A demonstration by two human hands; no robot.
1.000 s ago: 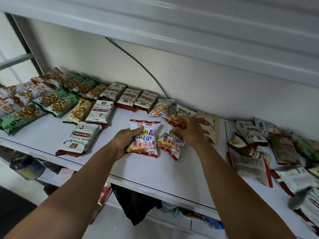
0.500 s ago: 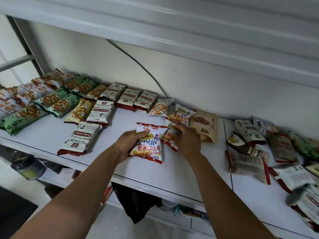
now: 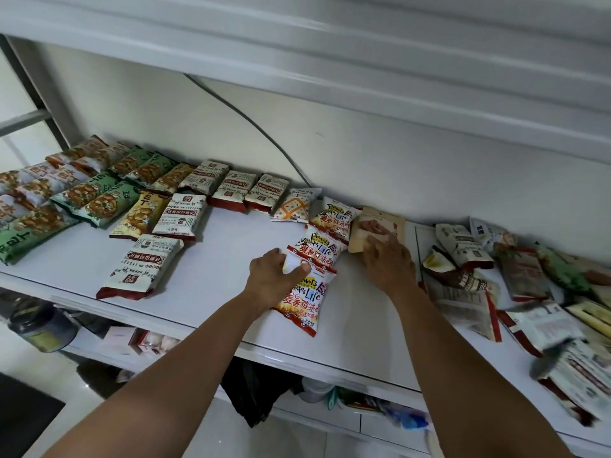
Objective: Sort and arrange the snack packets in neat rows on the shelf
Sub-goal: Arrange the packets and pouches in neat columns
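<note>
sorted rows (image 3: 139, 200) fill 10 o'clock of shelf (image 3: 231, 259); unsorted heap (image 3: 515, 282) at 3 o'clock yet to sort. left hand (image 3: 276, 279) pinches front packet (image 3: 305, 302); right hand (image 3: 390, 264) flat on tan pouch (image 3: 377, 226).

On your white shelf (image 3: 231, 285) you have green and orange packets (image 3: 99, 200) in rows at far left, white-and-red packets (image 3: 231, 190) beside them, three yellow packets (image 3: 325, 251) overlapping in a line mid-shelf, a brown pouch (image 3: 377, 223) just right of those, and a loose heap (image 3: 529, 292) at right.
</note>
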